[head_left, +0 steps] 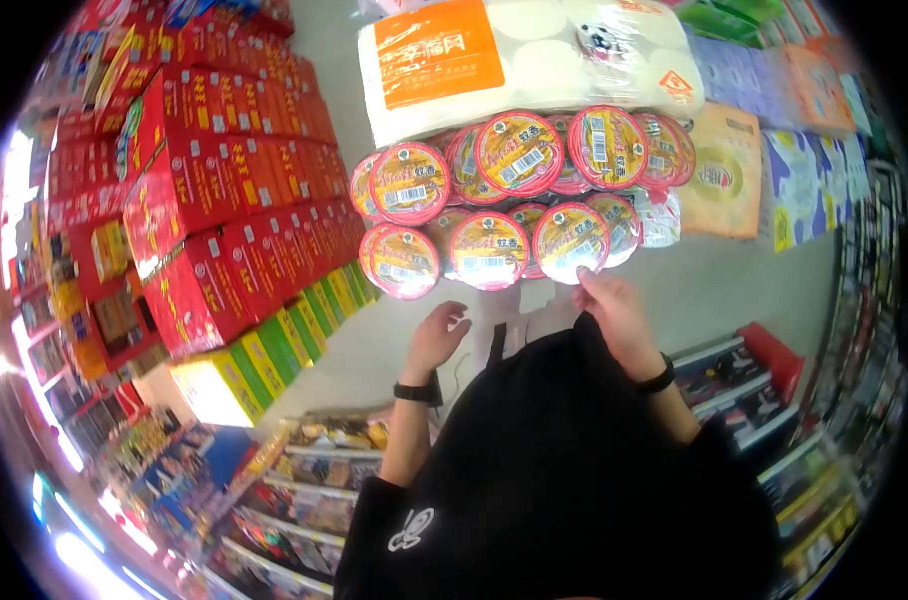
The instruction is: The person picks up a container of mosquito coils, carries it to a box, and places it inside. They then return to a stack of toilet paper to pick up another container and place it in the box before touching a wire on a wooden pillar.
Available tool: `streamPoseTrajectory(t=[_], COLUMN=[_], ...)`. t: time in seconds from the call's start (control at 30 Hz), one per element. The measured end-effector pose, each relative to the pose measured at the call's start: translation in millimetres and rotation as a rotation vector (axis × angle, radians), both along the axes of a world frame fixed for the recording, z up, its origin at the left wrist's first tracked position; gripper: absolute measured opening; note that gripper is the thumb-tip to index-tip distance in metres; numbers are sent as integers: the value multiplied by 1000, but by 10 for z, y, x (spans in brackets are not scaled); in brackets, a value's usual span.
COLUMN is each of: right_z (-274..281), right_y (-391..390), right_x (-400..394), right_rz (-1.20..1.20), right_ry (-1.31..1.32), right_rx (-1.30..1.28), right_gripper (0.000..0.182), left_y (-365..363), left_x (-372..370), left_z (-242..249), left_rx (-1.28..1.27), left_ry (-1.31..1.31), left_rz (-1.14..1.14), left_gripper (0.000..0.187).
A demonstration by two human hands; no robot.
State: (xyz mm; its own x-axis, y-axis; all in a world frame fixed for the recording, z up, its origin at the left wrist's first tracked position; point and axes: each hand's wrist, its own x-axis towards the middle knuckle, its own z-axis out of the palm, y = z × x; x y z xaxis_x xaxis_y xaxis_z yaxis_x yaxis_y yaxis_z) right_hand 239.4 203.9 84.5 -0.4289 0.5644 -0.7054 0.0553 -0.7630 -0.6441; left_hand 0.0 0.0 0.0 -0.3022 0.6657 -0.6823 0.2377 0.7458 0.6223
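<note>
1. L grip (439,335): empty, fingers loosely curled, just short of the front tubs (399,262). Steadies nothing, so a tub knocked loose there could hit the floor (359,355).
2. R grip (614,305): fingertips at the near edge of a tub (572,238); can't tell if pinching or only touching. Slip risk, b/c the face looks slick & only its edge is at the fingers.
3. Front tubs, just past both grips: round, pink-rimmed, yellow printed labels, glossy w/ glare. Packed tight, so dragging one might shift its neighbours; round rims could roll.
4. Rear tubs (519,155), beyond those: same type, overlapping; a shove could topple them.
5. Roll pack (544,65), farther past: plump white cylinders in thin plastic; prob. soft, might give if pushed.
6. Red boxes (214,180), left of L grip: crisp-edged, cardboard-like; a bump might unsettle the stack.
</note>
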Motion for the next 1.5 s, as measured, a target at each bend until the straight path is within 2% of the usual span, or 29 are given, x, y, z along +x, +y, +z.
streamPoseTrajectory(t=[0.07, 0.1, 0.17, 0.27, 0.33, 0.37, 0.4, 0.53, 0.63, 0.67, 0.7, 0.73, 0.77, 0.83, 0.87, 0.9, 0.97, 1.0, 1.03, 1.07, 1.1, 1.13, 1.17, 1.23, 1.3, 1.4, 1.5], right_z=[173, -24, 68, 238, 476, 574, 655, 495, 437, 564, 591, 692, 680, 887, 878, 892, 851, 846, 851, 786, 722, 696, 671, 780, 928, 951, 1011], right_y=[-40, 240, 417, 731, 910, 1028, 1108, 1099, 990, 1043, 1011, 963, 890, 702, 609, 447, 149, -63, -285, -502, -731, -978, -1263, -1792, -2291, -2949, -3522], right_x=[90, 104, 377, 642, 724, 696, 671, 514, 218, 377, 343, 238, 181, 137, 163, 180, 157, 190, 233, 312, 344, 409, 503, 733, 917, 1271, 1670], right_rz=[45, 79, 149, 341, 503, 595, 675, 1041, 1324, 1407, 1494, 1558, 1595, 1589, 1669, 1751, 1990, 2039, 2101, 2136, 2169, 2174, 2182, 2163, 2328, 2527, 2646], right_ry=[81, 173, 211, 189, 169, 168, 165, 278, 361, 352, 389, 381, 473, 433, 408, 475, 631, 623, 509, 550, 616, 671, 727, 626, 600, 731, 822], right_rx=[-40, -54, -100, 34, -7, -14, -112, -172, -44, -49, 15, 131, 400, 252, 130, 200, 571, 491, 357, 443, 552, 485, 406, 12, 37, 163, 177], right_gripper=[28, 29, 30, 28, 25, 24, 22, 27, 32, 36, 39, 52, 70, 88, 102, 104, 107, 109, 109, 108, 107, 105, 104, 101, 101, 101, 97], left_y=[218, 602, 921, 1279, 1391, 1435, 1443, 1218, 876, 866, 740, 610, 497, 273, 176, 48, -233, -416, -597, -771, -958, -1152, -1382, -1740, -2036, -2329, -2605], left_x=[92, 83, 369, 798, 1119, 1234, 1326, 1558, 1674, 1919, 2025, 2121, 2205, 2438, 2585, 2725, 3005, 3154, 3332, 3521, 3695, 3887, 4088, 4544, 4985, 5625, 6220], left_z=[622, 799, 1232, 1660, 1824, 1852, 1848, 1847, 1951, 2046, 2046, 2021, 1984, 1997, 2014, 2035, 1969, 1919, 1876, 1805, 1993, 2000, 2017, 1586, 1739, 1508, 1706], left_rx=[-50, -42, -21, 91, 272, 373, 375, 355, 345, 372, 391, 425, 467, 492, 475, 462, 533, 547, 558, 533, 428, 347, 427, 696, 643, 558, 630], left_ry=[-22, -10, -132, -220, -198, -168, 20, 31, 169, 33, 41, 55, 73, 91, 86, 79, 98, 108, 114, 189, 237, 289, 319, 357, 333, 552, 452], left_rz=[-191, -234, -316, -211, -8, 101, 7, 261, 443, 598, 635, 667, 694, 762, 814, 864, 949, 982, 1018, 1048, 1091, 1131, 1182, 1296, 1459, 1561, 1738], left_gripper=[33, 32, 32, 64, 90, 103, 123, 122, 118, 112, 112, 112, 111, 107, 105, 104, 99, 98, 98, 97, 96, 96, 97, 99, 104, 114, 123])
